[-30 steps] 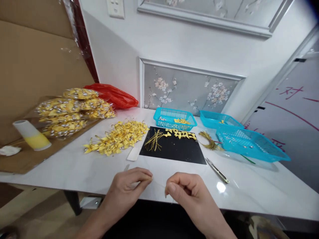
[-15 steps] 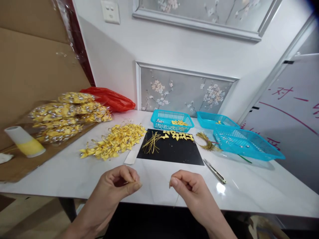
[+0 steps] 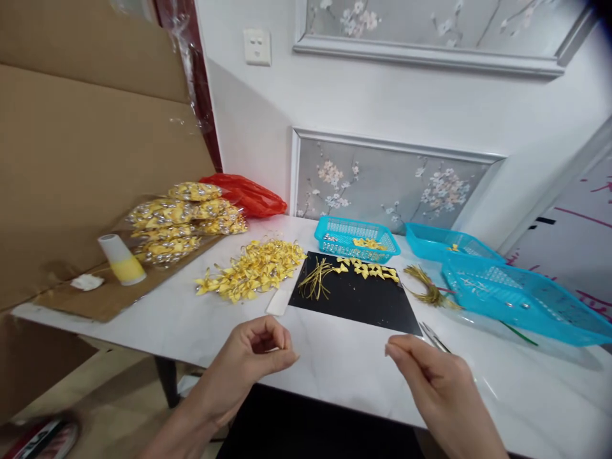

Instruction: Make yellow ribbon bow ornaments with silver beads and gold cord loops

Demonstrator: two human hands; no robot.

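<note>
My left hand (image 3: 258, 357) is held over the near edge of the table, thumb and fingertips pinched together; whatever is between them is too fine to make out. Off to the right, my right hand (image 3: 437, 376) is pinched too, and nothing nameable shows at its fingertips. Beyond the hands lies a black mat (image 3: 361, 306) with a bunch of thin gold wire stems (image 3: 314, 280) and a row of yellow ribbon pieces (image 3: 370, 268). To its left spreads a heap of yellow ribbon flowers (image 3: 253, 271). A utility knife (image 3: 434, 336) is partly hidden behind my right hand.
Several blue baskets (image 3: 389, 258) stand along the back and right. Gold stems (image 3: 428, 290) lie beside them. Bagged yellow flowers (image 3: 165, 220), a yellow-and-white cone (image 3: 123, 261) and a red plastic bag (image 3: 248, 194) are at left. A white strip (image 3: 280, 299) touches the mat.
The view has swung left, so the table things appear further right. My hands have moved further apart, both still pinched. A thin strand near my right hand no longer shows.
</note>
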